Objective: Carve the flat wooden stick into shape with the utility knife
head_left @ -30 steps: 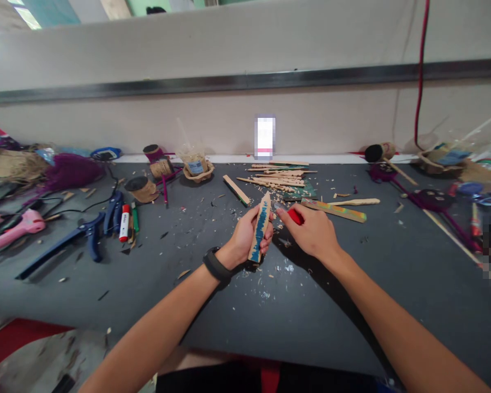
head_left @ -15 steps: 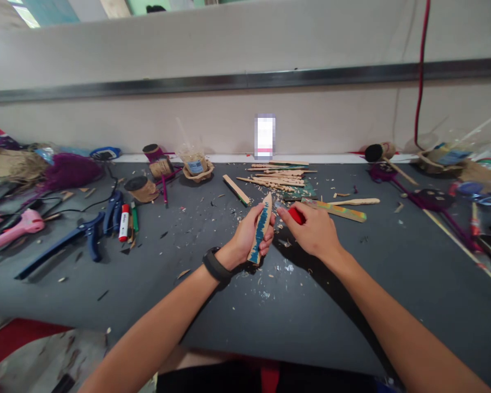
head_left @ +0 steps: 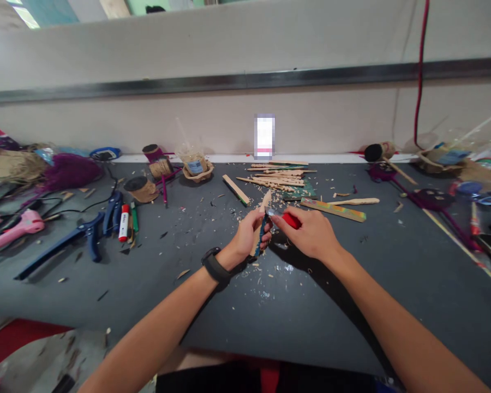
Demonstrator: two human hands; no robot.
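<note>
A short wooden piece [head_left: 265, 203] with blue marking on one face stands tilted in my left hand [head_left: 247, 234], whose fingers wrap around it. My right hand [head_left: 313, 232] is closed on the red handle of a knife [head_left: 291, 220]. The knife's metal blade lies against the wood's right side, near its upper part. Pale shavings are scattered on the dark table [head_left: 237, 305] around and below both hands. Part of the blue face is hidden by my left fingers.
Carved sticks [head_left: 280, 177] lie behind my hands, with a flat strip [head_left: 333, 210] to the right and another [head_left: 236, 190] to the left. A blue cutter [head_left: 82, 232], a marker [head_left: 124, 222], a pink glue gun [head_left: 18, 229] and twine spools [head_left: 141, 189] sit at left.
The wooden piece has turned in my left hand, so less blue shows. My right hand has moved slightly left, bringing the blade against the wood.
</note>
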